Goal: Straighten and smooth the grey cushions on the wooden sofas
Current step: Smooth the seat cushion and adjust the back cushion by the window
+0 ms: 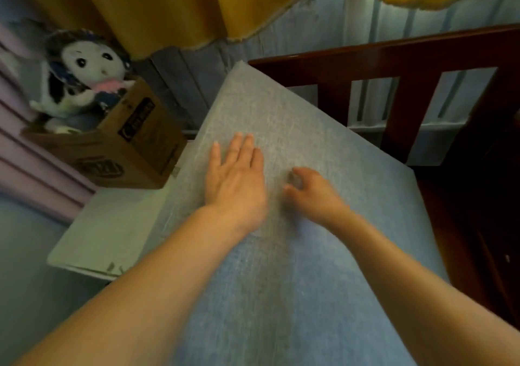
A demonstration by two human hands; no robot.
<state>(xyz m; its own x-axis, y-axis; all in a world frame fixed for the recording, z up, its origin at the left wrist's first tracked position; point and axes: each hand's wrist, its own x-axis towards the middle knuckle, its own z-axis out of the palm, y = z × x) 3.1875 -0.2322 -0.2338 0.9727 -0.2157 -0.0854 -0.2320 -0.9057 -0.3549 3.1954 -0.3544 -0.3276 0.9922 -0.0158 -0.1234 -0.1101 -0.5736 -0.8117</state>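
The left hand (235, 177) lies flat, fingers spread, on the grey fabric cushion (323, 129). The blurred right hand (309, 189) seems curled on it; whether it pinches fabric, I cannot tell.

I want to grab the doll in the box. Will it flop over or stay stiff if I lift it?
The doll looks plush, so it would probably flop and feel light. It leans in the open cardboard box, which seems to prop it. Its fuzzy fabric likely won't slip from your fingers.

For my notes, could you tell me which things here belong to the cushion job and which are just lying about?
Job: grey cushion, wooden sofa frame, left hand, right hand.
Lying about: plush doll, cardboard box, yellow curtain.
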